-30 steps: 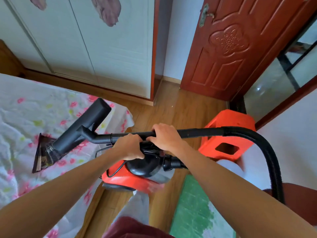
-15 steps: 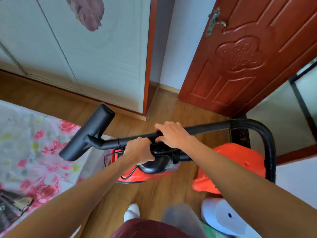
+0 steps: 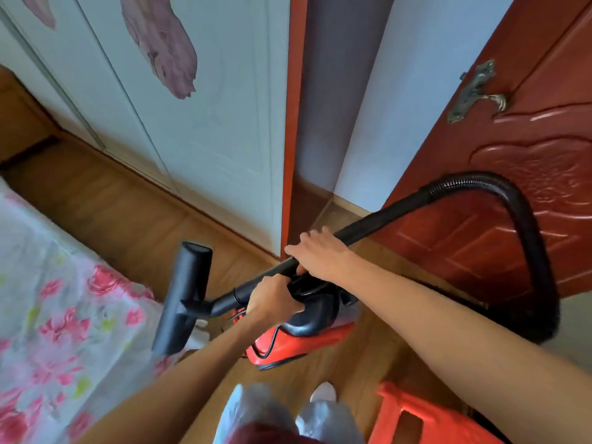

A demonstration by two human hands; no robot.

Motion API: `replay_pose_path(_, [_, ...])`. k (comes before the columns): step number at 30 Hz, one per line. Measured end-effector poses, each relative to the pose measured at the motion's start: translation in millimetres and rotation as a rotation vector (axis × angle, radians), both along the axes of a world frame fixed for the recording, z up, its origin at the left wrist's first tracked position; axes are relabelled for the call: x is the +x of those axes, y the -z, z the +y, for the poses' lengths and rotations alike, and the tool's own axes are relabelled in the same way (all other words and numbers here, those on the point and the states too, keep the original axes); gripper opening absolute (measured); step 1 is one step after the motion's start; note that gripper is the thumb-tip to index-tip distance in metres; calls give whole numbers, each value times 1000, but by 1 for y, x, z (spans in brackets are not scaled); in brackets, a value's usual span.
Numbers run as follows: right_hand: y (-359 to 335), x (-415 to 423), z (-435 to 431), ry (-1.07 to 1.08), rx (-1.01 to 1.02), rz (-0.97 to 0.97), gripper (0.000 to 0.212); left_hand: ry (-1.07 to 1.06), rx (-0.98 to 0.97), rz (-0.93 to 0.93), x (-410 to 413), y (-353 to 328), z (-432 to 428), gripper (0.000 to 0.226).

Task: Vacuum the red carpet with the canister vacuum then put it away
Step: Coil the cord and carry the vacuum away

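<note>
A red and black canister vacuum [image 3: 298, 342] hangs above the wooden floor, carried in front of me. My left hand [image 3: 272, 298] grips its black top handle together with the wand. My right hand [image 3: 320, 256] lies over the black wand [image 3: 378, 224], thumb tucked under it and fingers stretched along it. The black floor nozzle [image 3: 184, 296] sticks out to the left, upright over the bed's edge. The ribbed black hose [image 3: 528, 251] loops out to the right and back down. No red carpet shows in this view.
A bed with a floral sheet [image 3: 48, 299] fills the left. White wardrobe doors [image 3: 192, 107] stand ahead with a red edge trim [image 3: 293, 123]. A carved red door [image 3: 512, 203] is at right. A red plastic stool [image 3: 416, 418] sits at bottom right beside my feet.
I have walked forward with the vacuum toward the corner between wardrobe and door. The nozzle has swung from slanted to nearly upright, and the red stool has dropped to the bottom right.
</note>
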State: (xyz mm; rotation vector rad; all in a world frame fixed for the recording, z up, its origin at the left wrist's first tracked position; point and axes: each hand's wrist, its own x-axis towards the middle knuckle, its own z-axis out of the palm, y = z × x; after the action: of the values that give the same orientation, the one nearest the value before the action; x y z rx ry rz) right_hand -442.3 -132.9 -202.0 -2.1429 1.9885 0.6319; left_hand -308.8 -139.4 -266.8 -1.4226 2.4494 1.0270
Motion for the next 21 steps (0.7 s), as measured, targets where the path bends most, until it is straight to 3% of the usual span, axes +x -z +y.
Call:
replay_pose_path(5, [16, -61, -62, -197, 8, 105, 31, -118, 63, 98, -73, 24, -27, 25])
replay_pose_path(14, [77, -181, -142, -195, 227, 169, 32, -346, 297, 175, -210, 97, -83, 30])
replay_pose_path(21, [121, -235, -192, -330, 244, 165, 28, -436, 372, 127, -272, 138, -110, 35])
